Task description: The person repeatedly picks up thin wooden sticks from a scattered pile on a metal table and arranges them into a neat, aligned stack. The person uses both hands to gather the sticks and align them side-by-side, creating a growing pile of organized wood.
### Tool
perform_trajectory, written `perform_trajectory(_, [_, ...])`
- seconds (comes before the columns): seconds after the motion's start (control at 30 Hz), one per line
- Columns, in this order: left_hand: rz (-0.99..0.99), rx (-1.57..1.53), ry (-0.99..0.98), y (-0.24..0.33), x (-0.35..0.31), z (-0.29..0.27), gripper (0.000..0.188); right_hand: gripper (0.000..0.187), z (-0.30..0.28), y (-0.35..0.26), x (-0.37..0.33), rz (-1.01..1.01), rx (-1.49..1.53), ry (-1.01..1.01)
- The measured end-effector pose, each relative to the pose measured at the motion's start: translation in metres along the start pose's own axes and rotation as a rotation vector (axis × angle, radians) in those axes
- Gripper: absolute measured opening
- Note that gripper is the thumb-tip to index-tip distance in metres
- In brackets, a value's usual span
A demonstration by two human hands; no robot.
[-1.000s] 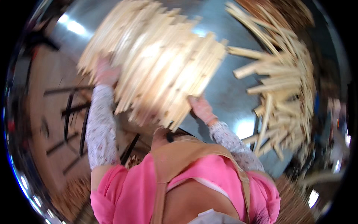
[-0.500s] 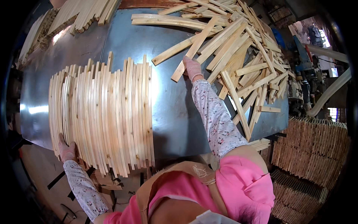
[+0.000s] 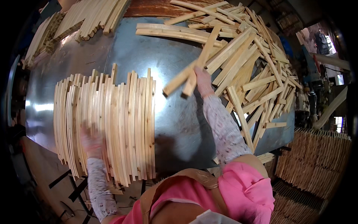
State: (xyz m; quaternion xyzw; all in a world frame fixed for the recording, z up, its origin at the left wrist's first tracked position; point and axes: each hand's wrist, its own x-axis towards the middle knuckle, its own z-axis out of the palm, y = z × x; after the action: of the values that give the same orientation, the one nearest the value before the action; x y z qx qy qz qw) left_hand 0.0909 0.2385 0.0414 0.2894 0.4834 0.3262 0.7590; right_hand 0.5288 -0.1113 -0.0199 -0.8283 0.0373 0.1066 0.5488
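Observation:
Pale wooden strips (image 3: pixel 123 127) lie side by side in a broad row on the metal table, their ends uneven. My left hand (image 3: pixel 91 140), in a pinkish glove, is over the near half of this row, its fingers smeared by motion. At the edge of a loose heap of strips (image 3: pixel 238 67), my right hand (image 3: pixel 204 80) closes round two wooden strips (image 3: pixel 192 80) that cross each other. Their near ends stick out to the left above the bare metal. Part of my right hand's fingers is hidden behind the wood.
The metal table (image 3: pixel 175 138) shows between row and heap. More strips (image 3: pixel 89 18) are stacked at the far left, beside a reddish-brown board (image 3: pixel 149 9) at the far edge. Tall stacks of wood (image 3: pixel 313 160) stand at the right, below machinery and a pale hose (image 3: pixel 330 108).
My left hand has moved from the row's left edge rightward across the strips. My right hand now has two crossed strips, where one was held, with their near ends shifted toward me.

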Motion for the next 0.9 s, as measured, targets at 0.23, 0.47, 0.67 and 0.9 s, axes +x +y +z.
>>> perform_trajectory(0.23, [0.93,1.112,-0.846,-0.21,-0.096,0.188,0.058,0.055,-0.098,-0.05,-0.095,-0.044,-0.72,-0.269])
perform_trajectory(0.47, [-0.186,0.852,-0.502,-0.195,-0.071,0.299,0.051,0.049,-0.038,-0.067,-0.008,-0.506,-0.44,-0.42])
perform_trajectory(0.67, [0.402,1.21,-0.4,-0.062,0.12,0.384,0.067,0.074,0.009,-0.072,0.159,-0.968,-1.223,-0.238])
perform_trajectory(0.9, [0.821,1.142,-0.136,-0.005,0.188,0.428,0.063,0.069,-0.012,-0.107,0.11,-0.658,-1.019,-0.537])
